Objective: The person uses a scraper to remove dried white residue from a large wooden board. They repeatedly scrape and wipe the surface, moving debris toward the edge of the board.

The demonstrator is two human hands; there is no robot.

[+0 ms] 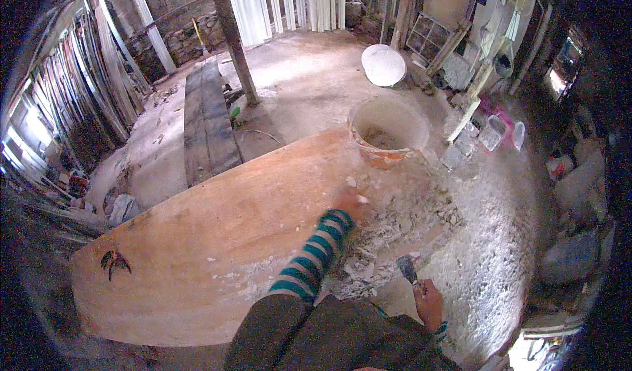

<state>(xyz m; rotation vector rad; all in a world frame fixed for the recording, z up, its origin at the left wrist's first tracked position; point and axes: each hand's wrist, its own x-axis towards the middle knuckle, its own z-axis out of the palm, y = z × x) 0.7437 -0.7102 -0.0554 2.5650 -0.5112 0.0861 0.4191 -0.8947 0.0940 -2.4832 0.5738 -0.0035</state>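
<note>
My right hand (pixel 429 300) is closed round the handle of a putty knife (pixel 407 269), its dark blade pointing away from me over the rubble. Further ahead, my left hand (pixel 353 204) is at the edge of a heap of pale plaster chips (pixel 401 233). Motion smears its fingers, and a small whitish spot shows beside them; whether it grips a chip I cannot make out. The chips lie partly on a large wooden board (pixel 243 206). Beyond the heap stands an orange bucket (pixel 384 159), coated inside with pale residue and holding some greyish material at its bottom.
A round white tub or lid (pixel 384 65) is on the floor behind the bucket. Dark planks (pixel 207 121) and a wooden post (pixel 234 42) rise beyond the board. Rough whitish masonry (pixel 487 252) borders my right side. Long strips lean at the left wall.
</note>
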